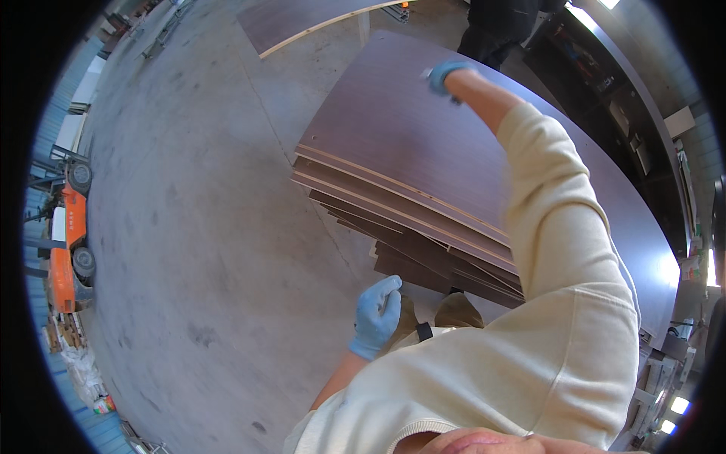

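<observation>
Right hand (446,76), in a blue glove, is stretched far out over the top panel (423,144), a big dark brown wood-grain sheet, and rests on its surface near the far edge. Fingers there look curled, but whether they pinch anything I cannot tell; the hand is small and partly blurred. The cream sleeve (560,250) runs the whole length of that arm across the right of the view.

The top panel lies flat on a stack of panels (408,242), pale edges showing in staggered layers at the near-left corner. Its long axis runs from the near right towards the far left, and the corner at mid-frame points left over the concrete floor (197,227).

Left hand (376,316), also blue-gloved, hangs low beside the near corner of the stack, just short of it, fingers loosely bent and holding nothing.

Far off, another dark board (302,19) lies at the top of the view. A person in dark clothes (503,26) stands beyond the stack. An orange forklift (68,242) sits at the far left.
</observation>
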`<state>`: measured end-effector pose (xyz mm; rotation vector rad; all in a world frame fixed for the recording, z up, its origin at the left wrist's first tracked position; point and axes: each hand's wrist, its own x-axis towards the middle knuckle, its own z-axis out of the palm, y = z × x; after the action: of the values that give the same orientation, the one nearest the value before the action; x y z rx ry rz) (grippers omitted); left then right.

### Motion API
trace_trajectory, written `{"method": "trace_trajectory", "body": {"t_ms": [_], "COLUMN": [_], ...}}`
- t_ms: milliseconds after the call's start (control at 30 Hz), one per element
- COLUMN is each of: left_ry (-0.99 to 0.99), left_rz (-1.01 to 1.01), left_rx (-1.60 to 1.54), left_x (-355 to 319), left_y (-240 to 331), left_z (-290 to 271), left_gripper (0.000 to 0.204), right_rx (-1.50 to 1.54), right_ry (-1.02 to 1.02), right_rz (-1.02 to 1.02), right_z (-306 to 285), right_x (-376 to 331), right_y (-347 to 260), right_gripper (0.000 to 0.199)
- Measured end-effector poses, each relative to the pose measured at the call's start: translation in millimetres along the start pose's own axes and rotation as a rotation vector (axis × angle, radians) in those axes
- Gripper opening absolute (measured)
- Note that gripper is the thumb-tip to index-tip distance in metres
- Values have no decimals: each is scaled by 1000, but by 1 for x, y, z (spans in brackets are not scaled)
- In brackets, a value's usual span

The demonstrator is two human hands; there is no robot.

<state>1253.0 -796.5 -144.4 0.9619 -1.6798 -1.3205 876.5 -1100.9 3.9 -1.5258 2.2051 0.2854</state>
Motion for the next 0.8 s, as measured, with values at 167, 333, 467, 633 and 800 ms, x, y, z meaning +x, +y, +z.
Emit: {"method": "trace_trajectory", "body": {"t_ms": [167, 333, 467, 633, 800], "left_ry": [-47, -122, -295, -340, -391], "left_rz": [-90, -85, -205, 167, 128], "left_rx": [-49, -16, 89, 35, 66], "left_x": [-2, 12, 15, -8, -73], "left_y": [-14, -7, 17, 41, 53], "left_z": [-7, -7, 6, 49, 99], "left_gripper": [18, 22, 22, 24, 22], "right_rx": [-20, -25, 132, 91, 173], "right_ry": [-204, -408, -987, -661, -717], "right_rz": [-68, -143, -620, -158, 17], "right_z": [12, -19, 42, 74, 180], "right_x": [4, -87, -222, -332, -434], "right_y": [-42, -44, -19, 45, 141], "right_gripper": [48, 42, 35, 39, 44]}}
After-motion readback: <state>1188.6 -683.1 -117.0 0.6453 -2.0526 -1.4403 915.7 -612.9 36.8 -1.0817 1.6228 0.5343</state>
